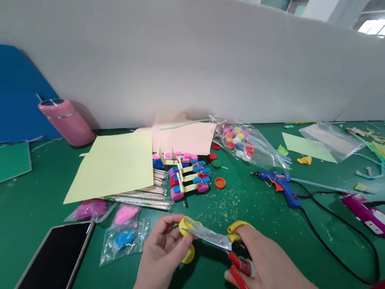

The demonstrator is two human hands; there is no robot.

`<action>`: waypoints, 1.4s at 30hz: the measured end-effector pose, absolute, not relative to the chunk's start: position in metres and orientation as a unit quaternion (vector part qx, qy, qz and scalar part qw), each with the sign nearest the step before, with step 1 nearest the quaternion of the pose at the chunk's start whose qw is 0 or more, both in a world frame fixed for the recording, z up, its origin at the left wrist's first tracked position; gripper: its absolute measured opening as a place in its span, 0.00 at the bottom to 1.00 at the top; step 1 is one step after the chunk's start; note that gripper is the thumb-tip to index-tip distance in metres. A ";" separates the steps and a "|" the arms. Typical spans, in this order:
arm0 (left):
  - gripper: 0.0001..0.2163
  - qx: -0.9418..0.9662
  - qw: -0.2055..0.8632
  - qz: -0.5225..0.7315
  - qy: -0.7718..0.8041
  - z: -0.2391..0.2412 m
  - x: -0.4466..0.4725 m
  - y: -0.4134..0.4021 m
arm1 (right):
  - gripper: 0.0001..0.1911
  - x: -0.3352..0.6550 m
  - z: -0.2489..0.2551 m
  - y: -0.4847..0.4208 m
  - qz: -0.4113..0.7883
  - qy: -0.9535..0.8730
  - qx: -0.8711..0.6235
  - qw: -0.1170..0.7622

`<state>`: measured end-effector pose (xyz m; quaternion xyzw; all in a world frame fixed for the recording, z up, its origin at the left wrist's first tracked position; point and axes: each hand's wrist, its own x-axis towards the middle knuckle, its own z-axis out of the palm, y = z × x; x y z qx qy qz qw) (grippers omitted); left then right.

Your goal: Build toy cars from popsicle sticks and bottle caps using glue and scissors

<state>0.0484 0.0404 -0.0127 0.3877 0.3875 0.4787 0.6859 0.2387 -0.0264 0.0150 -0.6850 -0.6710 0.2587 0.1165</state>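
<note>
My left hand (164,251) pinches a small yellow bottle cap (185,224) between thumb and fingers. Scissors (213,238) with red and yellow handles are in my right hand (261,266), fingers through the loops. Their blades are slightly apart, and the tips reach the cap; whether they cut into it I cannot tell. Just below the cap, a round yellow piece (189,254) shows beside my left thumb. Beyond my hands lie small assembled models (187,177) of sticks and pink, blue and red pieces. An orange cap (220,183) lies right of them.
A blue glue gun (280,184) with its cord lies to the right, near a purple device (370,214). Bagged colourful caps (238,139) are at the back. On the left are yellow paper (116,167), a phone (54,259), small clay bags (124,238) and a pink bottle (67,122).
</note>
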 end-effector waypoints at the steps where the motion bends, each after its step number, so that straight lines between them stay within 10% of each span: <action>1: 0.11 0.397 0.674 0.480 0.397 -0.013 0.048 0.040 | 0.18 0.240 0.014 -0.027 0.255 -0.672 -0.685 0.115; 42: 0.11 0.561 0.420 0.545 0.461 -0.022 0.047 0.037 | 0.19 0.231 0.010 -0.033 0.272 -0.650 -0.707 0.064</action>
